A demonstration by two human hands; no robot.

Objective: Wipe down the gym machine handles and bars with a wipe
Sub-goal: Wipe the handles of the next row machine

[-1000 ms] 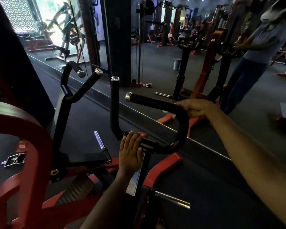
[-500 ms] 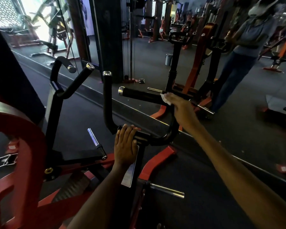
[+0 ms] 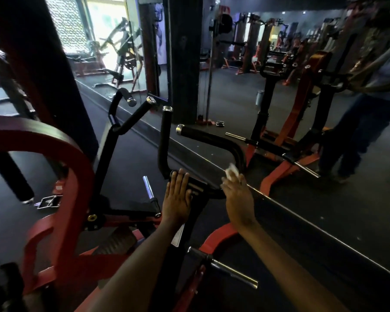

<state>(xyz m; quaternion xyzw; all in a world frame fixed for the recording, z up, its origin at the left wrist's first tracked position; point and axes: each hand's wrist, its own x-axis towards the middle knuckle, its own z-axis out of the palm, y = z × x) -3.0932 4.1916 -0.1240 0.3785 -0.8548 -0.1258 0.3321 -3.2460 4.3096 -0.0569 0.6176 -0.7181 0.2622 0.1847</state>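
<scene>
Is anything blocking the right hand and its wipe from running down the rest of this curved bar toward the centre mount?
Yes: the left hand rests flat on the centre mount, where the curved bar ends. The right hand holds the wipe against the bar's lower bend. Nothing else visible lies on the short stretch between them.

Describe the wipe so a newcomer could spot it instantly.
Start at the black U-shaped handle in the middle of the red machine. At its right bend, the right hand holds the wipe against the bar: the only small white crumpled thing there.
</scene>
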